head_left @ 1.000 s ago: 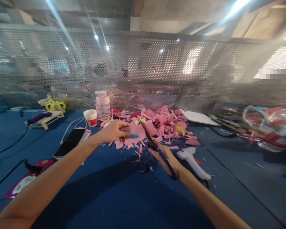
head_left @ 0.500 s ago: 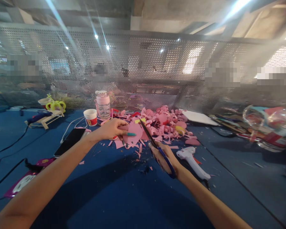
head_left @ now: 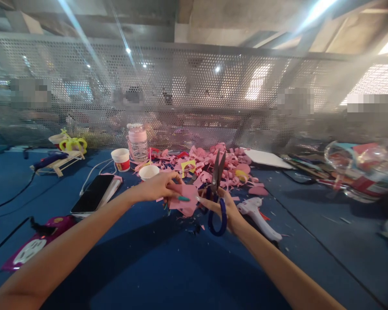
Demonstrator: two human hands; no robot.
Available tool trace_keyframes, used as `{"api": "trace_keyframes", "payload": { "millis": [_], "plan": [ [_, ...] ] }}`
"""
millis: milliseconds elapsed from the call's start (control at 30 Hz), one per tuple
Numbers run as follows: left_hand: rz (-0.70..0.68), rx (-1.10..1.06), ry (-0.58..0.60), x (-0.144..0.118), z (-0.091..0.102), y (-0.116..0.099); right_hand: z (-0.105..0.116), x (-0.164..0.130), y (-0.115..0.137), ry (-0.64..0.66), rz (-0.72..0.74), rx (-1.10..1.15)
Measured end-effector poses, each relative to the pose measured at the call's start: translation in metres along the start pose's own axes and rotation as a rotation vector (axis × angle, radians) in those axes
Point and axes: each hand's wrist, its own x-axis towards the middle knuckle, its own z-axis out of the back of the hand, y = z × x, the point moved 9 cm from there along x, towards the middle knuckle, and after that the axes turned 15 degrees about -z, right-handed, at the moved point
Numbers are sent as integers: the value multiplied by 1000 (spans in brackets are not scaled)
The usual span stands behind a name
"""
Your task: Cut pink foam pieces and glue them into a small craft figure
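The left hand pinches pink paper, the right hand grips blue-handled scissors; paper's probably super light, bendy, easily creased, so edge-pinching's best.

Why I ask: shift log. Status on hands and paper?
Left hand pinching pink paper. Right hand holding scissors, slightly open. Pink scraps heaped just beyond.

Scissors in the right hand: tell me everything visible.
The scissors have dark, metallic-looking blades and dark blue, probably plastic handles with a large finger loop. The blades stand slightly apart, pointing up and away from the person, in front of the pink scraps in this view. The right hand holds the handles, partly hiding them. The blades are clear of the pink paper in the left hand.
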Motion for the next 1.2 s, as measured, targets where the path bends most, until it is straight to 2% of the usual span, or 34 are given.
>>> {"api": "trace_keyframes", "payload": {
  "millis": [100, 167, 267, 333, 433, 533, 767, 933, 1100, 1200],
  "plan": [
    [-34, 22, -52, 1, -1, -2, 2, 2, -3, -26, -5, 14],
    [-40, -37, -151, 3, 2, 1, 4, 3, -4, -44, 2, 35],
    [-36, -318, -336, 4, 2, 13, 9, 5, -7, -77, 8, 86],
    [-76, -541, -400, 5, -5, 17, 13, 5, -8, -113, 12, 131],
    [-135, -670, -334, 6, -24, 13, 17, 3, -7, -159, 28, 183],
    [-94, -585, -280, 4, -41, 14, 16, 1, -5, -169, 43, 185],
    [-84, -481, -383, 4, -49, 20, 11, -2, 1, -185, 136, 171],
    [-121, -398, -564, -3, -26, 13, -1, -6, 8, -156, 122, 112],
    [-232, -342, -588, -6, 2, -15, -23, -9, 20, 0, 149, -88],
    [-269, -317, -637, -10, 19, -29, -31, -10, 27, 16, 179, -228]
  ]
}}
